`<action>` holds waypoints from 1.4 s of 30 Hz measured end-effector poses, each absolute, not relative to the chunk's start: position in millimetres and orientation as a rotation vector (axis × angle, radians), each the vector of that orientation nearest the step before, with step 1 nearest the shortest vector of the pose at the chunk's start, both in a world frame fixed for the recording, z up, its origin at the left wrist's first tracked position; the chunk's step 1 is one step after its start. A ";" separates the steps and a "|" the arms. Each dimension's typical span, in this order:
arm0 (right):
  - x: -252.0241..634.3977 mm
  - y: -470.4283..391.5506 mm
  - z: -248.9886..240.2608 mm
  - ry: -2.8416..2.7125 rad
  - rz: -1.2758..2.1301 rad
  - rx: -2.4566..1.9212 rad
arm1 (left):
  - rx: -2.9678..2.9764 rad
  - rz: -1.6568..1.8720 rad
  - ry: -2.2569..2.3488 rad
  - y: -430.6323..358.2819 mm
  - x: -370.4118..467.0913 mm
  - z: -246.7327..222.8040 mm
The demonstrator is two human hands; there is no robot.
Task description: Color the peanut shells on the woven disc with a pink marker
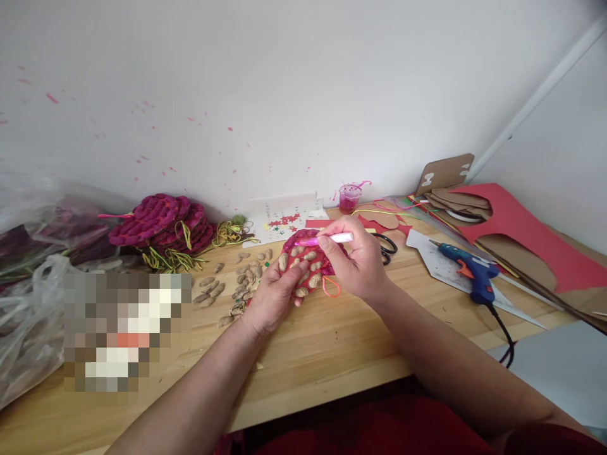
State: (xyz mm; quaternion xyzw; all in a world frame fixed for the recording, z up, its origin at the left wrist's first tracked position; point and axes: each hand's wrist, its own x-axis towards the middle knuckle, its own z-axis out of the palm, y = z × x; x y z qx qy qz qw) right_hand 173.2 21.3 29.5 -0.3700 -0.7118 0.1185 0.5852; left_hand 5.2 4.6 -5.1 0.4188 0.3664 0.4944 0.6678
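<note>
My left hand [275, 289] is closed on the near left edge of a round craft piece [303, 259], thumb on top. The piece has a red base, unpainted peanuts in its middle and magenta-painted peanuts around its rim. An orange cord loop [332, 287] hangs at its right side. In my right hand [355, 258] is a slim paintbrush [339, 238] with a white handle and a pink-stained front end, held over the far part of the piece. The brush tip is too small to make out clearly.
Loose peanuts [249, 275] lie to the left, before a stack of magenta peanut discs [159, 221]. A cup of pink paint [349, 199] stands by the wall. Black-handled scissors [389, 248], a blue glue gun [467, 268] and red paper [531, 230] lie right. Plastic bags [38, 309] fill the left.
</note>
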 end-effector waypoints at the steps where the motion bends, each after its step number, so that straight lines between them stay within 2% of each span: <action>1: 173.5 21.5 29.6 -1.651 0.277 -0.863 | 0.943 1.112 0.828 4.8 5.2 -5.5; 10: 169.5 16.3 35.7 -1.801 0.239 -0.778 | 0.983 1.126 0.807 4.4 5.6 -6.5; 21: 179.2 26.1 33.0 -1.752 0.241 -0.876 | 0.989 1.058 0.874 6.4 3.2 -6.7; 32: 182.3 27.5 34.1 -1.719 0.456 -0.879 | 0.947 1.037 0.822 4.4 3.4 -2.6; 39: 188.3 30.6 38.2 -1.704 0.309 -0.926 | 0.855 1.036 0.823 3.7 2.5 1.6; 42: 188.6 30.4 38.4 -1.705 0.365 -0.897 | 0.846 1.028 0.828 3.5 2.2 1.5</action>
